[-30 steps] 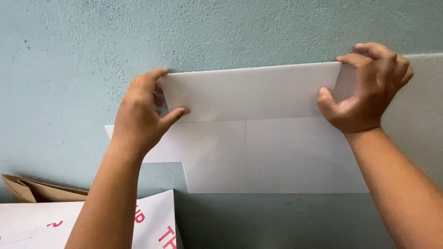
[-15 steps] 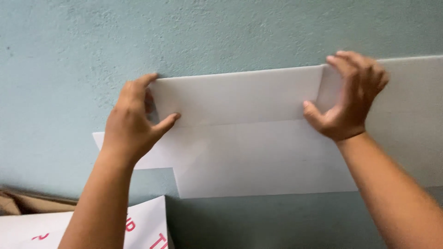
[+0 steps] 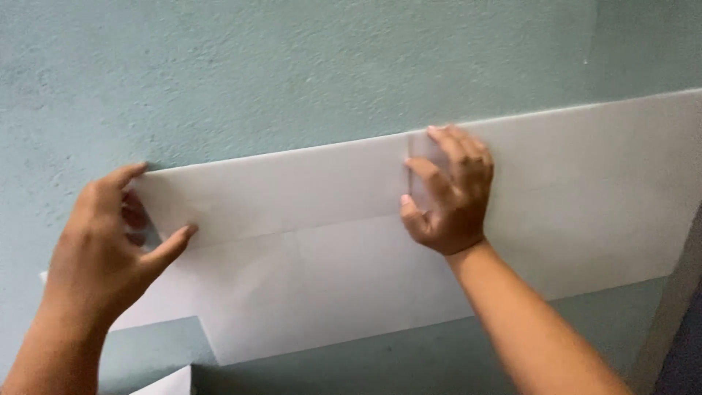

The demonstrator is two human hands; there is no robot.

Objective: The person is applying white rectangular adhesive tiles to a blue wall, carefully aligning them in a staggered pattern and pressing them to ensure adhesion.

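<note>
A large white cardboard sheet (image 3: pixel 351 278) lies flat on a pale blue-green painted surface (image 3: pixel 292 66), with its top strip folded over along a crease. The left hand (image 3: pixel 110 249) grips the left end of that folded flap (image 3: pixel 285 186): the thumb lies on top of the flap, pointing right, while the fingers curl behind its edge, so the flap end is pinched between them. To the right of this hand the flap runs as far as the right hand (image 3: pixel 447 194), which rests flat on the sheet, fingers close together and pointing up, fingertips at the top edge, thumb pressed against the flap's right end. Beyond the right hand the sheet goes on to the frame's edge. Below the left hand, a corner of another white sheet (image 3: pixel 170 382) shows at the bottom
</note>
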